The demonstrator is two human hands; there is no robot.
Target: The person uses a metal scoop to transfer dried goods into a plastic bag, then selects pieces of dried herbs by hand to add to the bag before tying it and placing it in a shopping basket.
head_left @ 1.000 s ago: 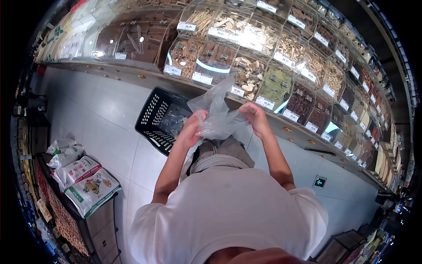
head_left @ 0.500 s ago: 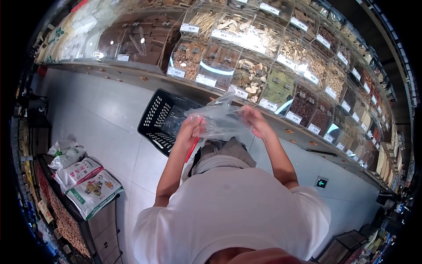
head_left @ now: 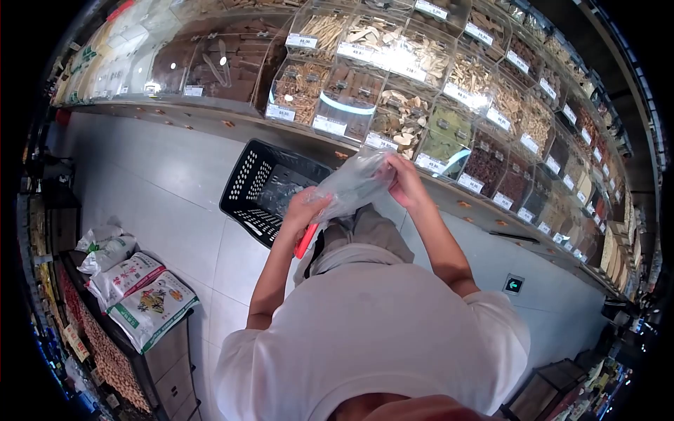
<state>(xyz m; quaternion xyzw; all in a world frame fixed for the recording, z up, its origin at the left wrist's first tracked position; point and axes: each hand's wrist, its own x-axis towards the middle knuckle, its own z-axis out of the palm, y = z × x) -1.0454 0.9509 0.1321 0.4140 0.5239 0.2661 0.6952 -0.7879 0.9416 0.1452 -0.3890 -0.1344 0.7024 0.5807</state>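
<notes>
A clear plastic bag (head_left: pixel 353 184) is stretched at a slant between my two hands in front of my waist. My left hand (head_left: pixel 303 209) is closed on its lower left end. At the upper right end, my right hand (head_left: pixel 405 181) pinches the film with bent fingers. Just below my left hand, beside the wrist, shows a red strip (head_left: pixel 306 241) like a basket handle. Behind my left hand is a black shopping basket (head_left: pixel 242 184) with punched holes, and some clear plastic lies inside it.
Ahead runs a sloping shelf of clear bins with price labels, holding dried slices (head_left: pixel 400 125), green leaves (head_left: pixel 448 137) and brown pieces (head_left: pixel 235 59). Printed sacks (head_left: pixel 156 305) lie on a stand at left. A green arrow sign (head_left: pixel 514 285) is on the floor at right.
The bag has turned from spread level to slanting up to the right and looks narrower. My right hand has moved up and left, nearer my left hand.
</notes>
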